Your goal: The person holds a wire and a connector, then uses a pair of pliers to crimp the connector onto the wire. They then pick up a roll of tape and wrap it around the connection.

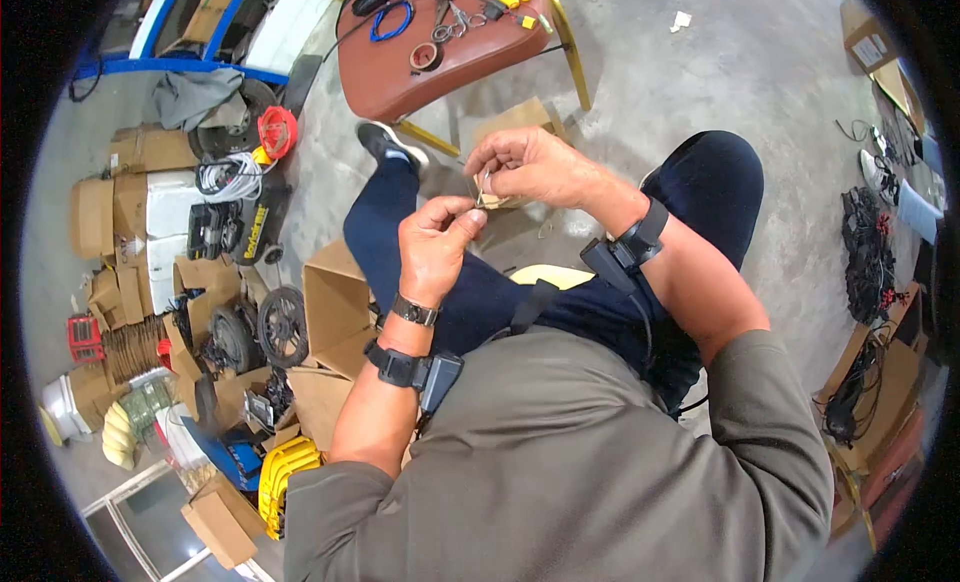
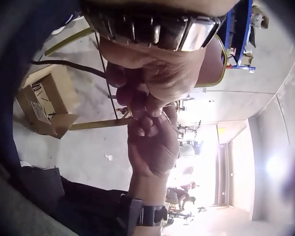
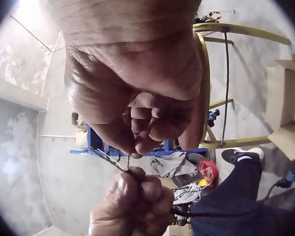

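Note:
Thin wire strands (image 3: 108, 158) stick up from between the thumb and forefinger of my left hand (image 1: 432, 254), which pinches them. A dark cable (image 2: 71, 64) runs to that hand in the left wrist view. Just above, my right hand (image 1: 545, 170) has its fingers curled, and thumb and fingertip pinch the end of one thin strand in the right wrist view. The two hands are close together over the lap, nearly touching. The fingers hide part of the strands.
A brown chair seat (image 1: 470, 52) ahead bears scissors, a tape roll (image 1: 425, 56), a blue cable loop and yellow-handled tools. An open cardboard box (image 1: 335, 307) stands left of the legs. Boxes, wheels and a red helmet (image 1: 277, 132) lie further left; black cables (image 1: 868, 252) lie at right.

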Action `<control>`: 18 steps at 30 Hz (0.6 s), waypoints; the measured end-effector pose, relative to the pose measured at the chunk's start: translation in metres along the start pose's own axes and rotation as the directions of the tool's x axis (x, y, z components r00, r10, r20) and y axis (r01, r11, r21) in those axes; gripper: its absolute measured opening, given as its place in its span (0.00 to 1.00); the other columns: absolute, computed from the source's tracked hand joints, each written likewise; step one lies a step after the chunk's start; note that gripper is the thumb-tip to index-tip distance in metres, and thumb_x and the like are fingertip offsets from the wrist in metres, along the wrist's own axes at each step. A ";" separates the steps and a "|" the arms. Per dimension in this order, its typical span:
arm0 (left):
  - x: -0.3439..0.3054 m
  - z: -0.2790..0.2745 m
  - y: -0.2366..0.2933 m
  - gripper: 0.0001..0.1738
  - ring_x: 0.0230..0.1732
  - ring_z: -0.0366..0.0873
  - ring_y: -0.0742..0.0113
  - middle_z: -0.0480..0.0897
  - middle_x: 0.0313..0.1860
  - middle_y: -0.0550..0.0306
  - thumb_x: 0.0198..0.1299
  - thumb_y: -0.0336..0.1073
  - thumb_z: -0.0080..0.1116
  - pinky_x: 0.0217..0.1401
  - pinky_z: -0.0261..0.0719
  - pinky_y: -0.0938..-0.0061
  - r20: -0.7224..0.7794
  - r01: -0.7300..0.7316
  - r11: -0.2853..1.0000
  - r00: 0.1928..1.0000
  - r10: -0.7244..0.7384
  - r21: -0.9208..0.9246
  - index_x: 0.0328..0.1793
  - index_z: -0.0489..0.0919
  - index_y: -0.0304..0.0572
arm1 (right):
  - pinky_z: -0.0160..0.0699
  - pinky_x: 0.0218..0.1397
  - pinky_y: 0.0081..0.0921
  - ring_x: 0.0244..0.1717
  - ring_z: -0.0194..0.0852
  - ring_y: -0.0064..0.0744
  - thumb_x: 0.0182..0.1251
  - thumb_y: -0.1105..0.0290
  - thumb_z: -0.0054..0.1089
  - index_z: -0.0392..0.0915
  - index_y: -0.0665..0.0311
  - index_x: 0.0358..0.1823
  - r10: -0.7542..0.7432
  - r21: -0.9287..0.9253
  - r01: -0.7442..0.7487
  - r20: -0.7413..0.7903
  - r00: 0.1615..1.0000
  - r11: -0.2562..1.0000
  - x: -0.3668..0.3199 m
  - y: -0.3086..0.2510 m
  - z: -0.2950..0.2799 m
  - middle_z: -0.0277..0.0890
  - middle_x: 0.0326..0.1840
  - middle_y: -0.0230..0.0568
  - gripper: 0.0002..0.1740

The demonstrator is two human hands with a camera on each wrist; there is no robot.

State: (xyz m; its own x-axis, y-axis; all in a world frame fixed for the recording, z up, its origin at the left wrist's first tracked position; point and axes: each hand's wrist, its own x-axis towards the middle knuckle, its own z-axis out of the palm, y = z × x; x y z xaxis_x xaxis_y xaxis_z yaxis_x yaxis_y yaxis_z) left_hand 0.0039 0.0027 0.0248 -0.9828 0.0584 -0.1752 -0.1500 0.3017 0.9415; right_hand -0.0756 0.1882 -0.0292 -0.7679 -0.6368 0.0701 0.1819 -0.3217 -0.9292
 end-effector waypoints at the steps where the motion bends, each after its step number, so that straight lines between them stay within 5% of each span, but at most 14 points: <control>1: 0.001 -0.001 -0.004 0.04 0.29 0.78 0.78 0.84 0.31 0.60 0.62 0.25 0.63 0.29 0.74 0.84 0.006 0.028 0.999 1.000 -0.028 -0.024 0.42 0.82 0.34 | 0.74 0.42 0.18 0.37 0.74 0.18 0.59 0.77 0.59 0.79 0.70 0.50 0.011 -0.025 -0.011 0.010 1.000 1.000 -0.002 -0.002 -0.002 0.79 0.35 0.32 0.16; 4: 0.005 0.000 -0.012 0.05 0.28 0.78 0.78 0.84 0.30 0.60 0.62 0.25 0.63 0.29 0.75 0.83 0.052 0.019 0.995 0.999 -0.014 -0.100 0.43 0.82 0.33 | 0.74 0.41 0.18 0.36 0.74 0.18 0.59 0.78 0.58 0.79 0.71 0.49 0.046 0.163 -0.045 -0.003 0.999 0.986 -0.002 0.002 -0.001 0.78 0.34 0.32 0.15; 11: 0.005 -0.011 -0.021 0.05 0.28 0.78 0.77 0.84 0.28 0.59 0.61 0.27 0.64 0.30 0.75 0.82 0.139 0.155 0.949 0.983 -0.120 -0.275 0.42 0.83 0.33 | 0.76 0.44 0.19 0.39 0.75 0.17 0.59 0.81 0.58 0.80 0.70 0.48 0.088 0.174 -0.076 -0.063 0.994 0.982 -0.001 0.008 0.013 0.80 0.37 0.32 0.15; 16: 0.009 -0.026 -0.019 0.07 0.24 0.78 0.74 0.84 0.28 0.55 0.65 0.33 0.61 0.21 0.67 0.83 0.184 0.194 0.883 0.975 -0.125 -0.427 0.41 0.81 0.36 | 0.76 0.45 0.20 0.41 0.76 0.15 0.60 0.81 0.57 0.81 0.66 0.47 -0.052 -0.215 0.029 -0.101 0.994 0.976 0.011 -0.024 0.030 0.80 0.38 0.30 0.13; 18: 0.009 -0.029 -0.012 0.08 0.24 0.78 0.74 0.84 0.28 0.54 0.66 0.34 0.60 0.21 0.67 0.83 0.223 0.197 0.847 0.970 -0.096 -0.493 0.41 0.81 0.36 | 0.77 0.43 0.25 0.38 0.79 0.25 0.55 0.83 0.56 0.81 0.63 0.45 -0.155 -0.461 0.105 -0.072 0.985 0.881 0.009 -0.045 0.040 0.80 0.35 0.35 0.15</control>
State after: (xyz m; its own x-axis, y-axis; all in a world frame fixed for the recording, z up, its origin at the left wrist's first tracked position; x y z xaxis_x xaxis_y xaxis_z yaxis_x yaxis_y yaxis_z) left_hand -0.0058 -0.0281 0.0198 -0.9149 0.2404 -0.3244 -0.3741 -0.2025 0.9050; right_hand -0.0656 0.1688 0.0281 -0.8292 -0.5267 0.1872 -0.2035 -0.0275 -0.9787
